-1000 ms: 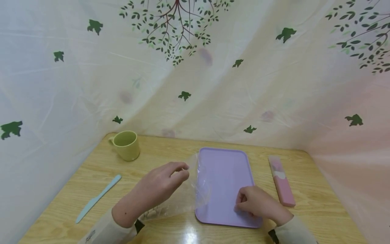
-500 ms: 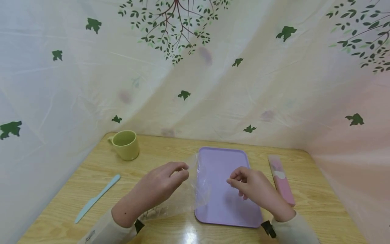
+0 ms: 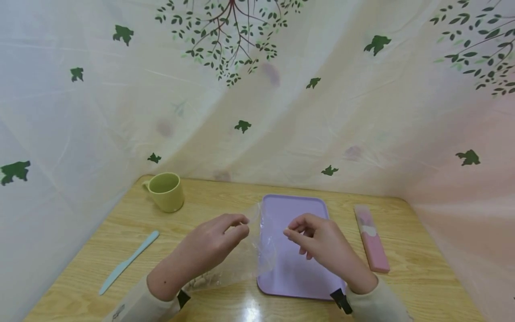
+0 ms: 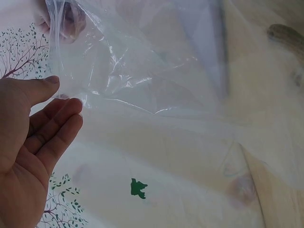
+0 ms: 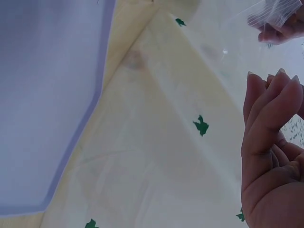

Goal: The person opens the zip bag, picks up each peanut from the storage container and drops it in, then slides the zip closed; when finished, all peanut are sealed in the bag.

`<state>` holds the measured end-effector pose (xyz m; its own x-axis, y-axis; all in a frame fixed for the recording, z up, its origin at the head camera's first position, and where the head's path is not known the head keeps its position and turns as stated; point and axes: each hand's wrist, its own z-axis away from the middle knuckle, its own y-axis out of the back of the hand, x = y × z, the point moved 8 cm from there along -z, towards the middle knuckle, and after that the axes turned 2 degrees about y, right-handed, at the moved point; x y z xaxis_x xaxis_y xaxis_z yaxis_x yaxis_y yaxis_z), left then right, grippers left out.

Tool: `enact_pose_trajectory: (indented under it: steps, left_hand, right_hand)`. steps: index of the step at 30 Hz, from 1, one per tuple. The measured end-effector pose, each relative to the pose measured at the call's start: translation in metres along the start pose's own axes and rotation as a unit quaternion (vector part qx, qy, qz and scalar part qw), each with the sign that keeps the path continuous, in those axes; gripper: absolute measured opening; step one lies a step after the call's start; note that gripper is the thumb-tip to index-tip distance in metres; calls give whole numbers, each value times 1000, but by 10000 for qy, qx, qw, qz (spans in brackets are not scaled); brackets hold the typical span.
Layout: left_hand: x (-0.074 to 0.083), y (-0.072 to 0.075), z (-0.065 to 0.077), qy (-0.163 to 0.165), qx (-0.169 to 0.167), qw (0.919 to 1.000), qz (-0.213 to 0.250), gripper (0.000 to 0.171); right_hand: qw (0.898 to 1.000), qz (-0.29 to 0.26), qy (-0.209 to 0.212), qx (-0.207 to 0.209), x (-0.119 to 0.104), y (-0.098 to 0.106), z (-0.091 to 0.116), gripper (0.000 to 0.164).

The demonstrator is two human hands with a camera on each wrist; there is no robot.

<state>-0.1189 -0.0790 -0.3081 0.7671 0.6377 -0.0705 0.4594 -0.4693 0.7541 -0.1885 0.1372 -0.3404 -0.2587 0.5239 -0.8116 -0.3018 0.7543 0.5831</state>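
My left hand (image 3: 219, 239) pinches the rim of a clear plastic zip bag (image 4: 128, 61) between thumb and fingers. The bag hangs to the left of and partly over a purple tray (image 3: 293, 205). Several small tan pieces (image 3: 199, 281) show low in the bag; in the left wrist view one has a ridged brown surface like a peanut shell (image 4: 285, 35). My right hand (image 3: 322, 237) is over the tray, facing the bag mouth, its thumb and fingertips drawn together. I cannot tell whether something small is between them.
A green mug (image 3: 166, 194) stands at the back left. Near the left edge of the wooden table (image 3: 217, 192) lies a pale blue knife (image 3: 128, 264). Right of the tray is a long pink case (image 3: 374, 246). A patterned curtain (image 3: 201, 134) surrounds the table.
My right hand has risen from the tray's near right part and moved left and away from me toward the bag. The left hand and bag have stayed in place.
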Motion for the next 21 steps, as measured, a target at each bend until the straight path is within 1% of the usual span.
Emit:
enact_pose_trajectory:
  steps: [8,14,16,21]
  left_hand:
    - [0,2,-2,-59,-42,10000,1,24]
    - [2,1,-5,-109,-50,9999,41,22]
    - [2,2,-5,-99,-30,9999,32,22]
    - [4,2,-6,-100,171,9998,-31,25]
  right_hand:
    - [9990,-18,312,-315,-15,-16,-3,21]
    - [9968,88,398,-687,-22,-30,-3,18]
    - [9957,88,442,-807,-23,-34,-3,18]
    - [9933,197,568,-991,-27,-37,-2,18]
